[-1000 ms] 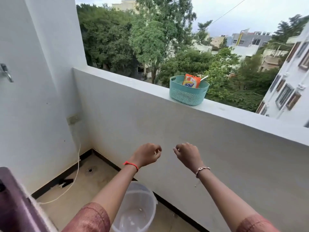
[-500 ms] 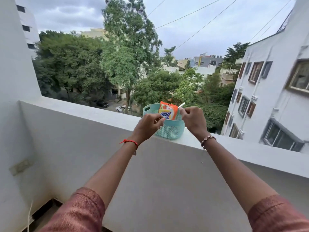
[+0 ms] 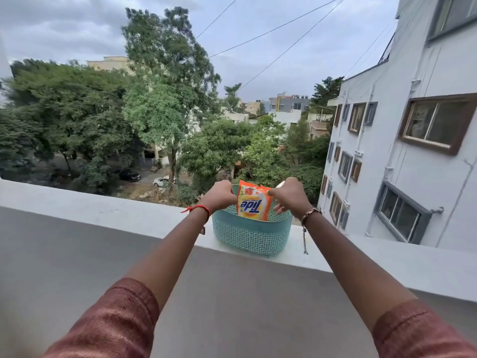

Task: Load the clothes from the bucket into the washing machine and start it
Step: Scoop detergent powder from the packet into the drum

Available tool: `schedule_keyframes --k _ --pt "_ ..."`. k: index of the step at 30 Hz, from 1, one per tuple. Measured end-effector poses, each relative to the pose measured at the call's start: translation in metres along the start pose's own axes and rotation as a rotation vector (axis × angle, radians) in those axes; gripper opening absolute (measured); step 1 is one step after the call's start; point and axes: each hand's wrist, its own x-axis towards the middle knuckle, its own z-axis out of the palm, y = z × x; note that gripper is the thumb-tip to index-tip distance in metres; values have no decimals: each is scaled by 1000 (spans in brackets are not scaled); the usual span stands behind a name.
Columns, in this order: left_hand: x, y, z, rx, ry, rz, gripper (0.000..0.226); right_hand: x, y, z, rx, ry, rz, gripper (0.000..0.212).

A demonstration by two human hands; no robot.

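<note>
Both hands reach over the balcony ledge [image 3: 103,210]. The left hand [image 3: 219,196] pinches the upper left corner of the orange Tide packet [image 3: 254,206]. The right hand [image 3: 290,196] pinches its upper right corner, with the lower fingers [image 3: 280,209] loosely spread. The Tide packet stands upright in the teal basket [image 3: 249,239], its top above the rim. The basket rests on the ledge. A red thread [image 3: 200,208] circles the left wrist, a bracelet [image 3: 311,213] the right.

Teal perforated plastic basket [image 3: 251,237] on the white concrete parapet ledge [image 3: 103,211], right of its middle.
An orange detergent pouch [image 3: 254,205] stands upright in the basket; the left hand [image 3: 220,197] is at the pouch's upper left corner, the right hand [image 3: 291,197] at its upper right.
</note>
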Motion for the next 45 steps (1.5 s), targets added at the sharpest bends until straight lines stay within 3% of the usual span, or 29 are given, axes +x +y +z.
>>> schedule_keyframes --k 3,7,14,17,19,22,26,31,35,40,43,45 --pt "13 -1 4 -29 -92 -53 37 9 6 9 32 -21 78 13" --pt "28 7 8 -135 -215 -131 7 23 11 19 73 -13 157 16" --pt "49 12 27 -295 -144 -196 30 43 22 33 119 -36 288 24" --pt "54 9 26 -299 -134 -228 16 47 23 33 174 -37 303 16" --pt "53 8 22 -296 -137 -256 24 51 25 35 232 -19 311 12" --pt "50 6 17 -325 -129 -248 20 53 22 33 292 31 271 5" --pt "49 6 8 -468 -94 -202 34 47 9 25 337 64 187 12" --pt "39 19 -7 -770 143 -129 24 31 -23 5 430 54 50 24" --pt "18 23 -23 -931 240 19 22 11 -46 -11 495 32 -69 16" --pt "-32 22 -42 -919 102 67 47 -28 -62 -28 538 -39 -148 15" --pt "-78 17 -43 -848 10 87 28 -60 -60 -30 571 -126 -138 16" --pt "-113 11 -38 -773 4 62 31 -82 -53 -28 579 -195 -143 15"
